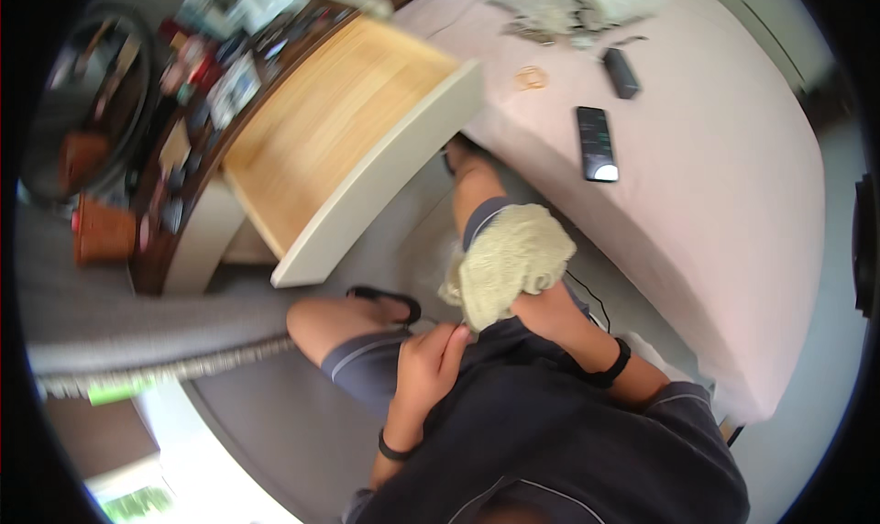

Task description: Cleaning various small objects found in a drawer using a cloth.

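Observation:
A cream towel-like cloth (512, 263) with a ruffled edge hangs bunched in front of me, above my knee. My right hand (546, 314) grips it from the near side, its fingers mostly hidden in the folds. At the cloth's lower left corner, my left hand (430, 359) pinches the edge between thumb and curled fingers. Beyond the cloth, a pulled-out dresser drawer (378, 194) shows its pale wooden bottom and cream front.
On the dresser top (206, 149) are many small items, blurred, beside a round mirror (148, 97) and a brown container (103, 230). The pink-sheeted bed (722, 201) bears a phone (597, 139), a dark case (620, 73), an orange loop (531, 78) and rumpled fabric (550, 5). A cable (591, 293) trails between me and the bed.

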{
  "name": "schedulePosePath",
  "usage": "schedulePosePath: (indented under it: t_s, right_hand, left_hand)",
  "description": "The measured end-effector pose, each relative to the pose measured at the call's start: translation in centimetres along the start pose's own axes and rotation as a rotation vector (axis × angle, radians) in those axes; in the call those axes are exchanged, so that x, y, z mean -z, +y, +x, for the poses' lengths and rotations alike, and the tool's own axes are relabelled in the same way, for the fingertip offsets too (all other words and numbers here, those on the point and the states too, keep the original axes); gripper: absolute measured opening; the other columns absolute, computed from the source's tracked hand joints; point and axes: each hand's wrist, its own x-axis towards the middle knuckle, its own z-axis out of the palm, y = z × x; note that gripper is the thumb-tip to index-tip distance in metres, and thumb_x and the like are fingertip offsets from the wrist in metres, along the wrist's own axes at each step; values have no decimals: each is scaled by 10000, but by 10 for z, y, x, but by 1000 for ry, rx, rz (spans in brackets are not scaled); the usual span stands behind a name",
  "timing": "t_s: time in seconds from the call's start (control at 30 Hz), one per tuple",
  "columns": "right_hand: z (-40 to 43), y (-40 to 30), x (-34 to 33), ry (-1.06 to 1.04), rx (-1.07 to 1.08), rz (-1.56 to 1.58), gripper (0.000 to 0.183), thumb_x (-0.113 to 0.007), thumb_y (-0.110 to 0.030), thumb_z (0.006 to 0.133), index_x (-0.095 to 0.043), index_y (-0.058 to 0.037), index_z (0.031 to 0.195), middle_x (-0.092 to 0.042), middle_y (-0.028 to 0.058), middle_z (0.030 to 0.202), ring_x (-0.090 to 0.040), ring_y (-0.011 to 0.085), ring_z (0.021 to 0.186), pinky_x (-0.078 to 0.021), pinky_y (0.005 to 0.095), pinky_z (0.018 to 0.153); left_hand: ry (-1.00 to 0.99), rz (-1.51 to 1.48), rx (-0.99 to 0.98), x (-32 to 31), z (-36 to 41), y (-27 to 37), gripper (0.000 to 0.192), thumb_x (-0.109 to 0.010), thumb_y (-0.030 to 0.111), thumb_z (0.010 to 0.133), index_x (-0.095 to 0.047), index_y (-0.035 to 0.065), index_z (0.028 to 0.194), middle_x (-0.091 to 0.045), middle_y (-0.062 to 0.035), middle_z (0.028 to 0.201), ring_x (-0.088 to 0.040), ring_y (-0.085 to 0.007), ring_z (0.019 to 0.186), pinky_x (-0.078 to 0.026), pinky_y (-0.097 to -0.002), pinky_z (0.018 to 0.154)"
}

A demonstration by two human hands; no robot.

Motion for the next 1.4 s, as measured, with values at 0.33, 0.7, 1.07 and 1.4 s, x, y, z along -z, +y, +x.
schedulePosePath:
  t_s: [0.33, 0.7, 1.07, 1.4]
  right_hand:
    - [2, 25, 0, 176, -61, 186, 354, -580, -34, 828, -532, -8, 1178, -554, 107, 1210, -540, 216, 1111, -420, 341, 958]
    - [-7, 25, -25, -37, 162, -208, 383, -635, -29, 764, -564, -39, 1140, -576, 102, 1170, -564, 235, 1075, -413, 368, 952]
    - [-20, 22, -30, 148, 127, -8, 362, -550, -5, 843, -503, 0, 1202, -568, 89, 1166, -537, 195, 1098, -407, 336, 963]
    - [-14, 29, -16, 291, -160, 416, 398, -496, -29, 900, -411, -7, 1288, -512, 88, 1234, -515, 173, 1131, -418, 330, 969]
  left_hand:
    - [28, 112, -118, -6, 4, -9, 248, -608, 183, 875, -512, 46, 692, -518, -130, 558, -535, -328, 500, -419, -394, 457]
    - [45, 113, -108, 0, 2, -16, 149, -617, 105, 808, -526, 26, 720, -535, -152, 601, -549, -348, 547, -437, -408, 499]
    - [73, 115, -146, -6, 7, -11, 184, -634, 129, 819, -531, 32, 700, -526, -124, 582, -541, -320, 532, -424, -393, 484]
    - [27, 129, -106, -7, 4, 0, 209, -641, 152, 818, -516, 39, 695, -525, -123, 588, -553, -318, 553, -428, -414, 493]
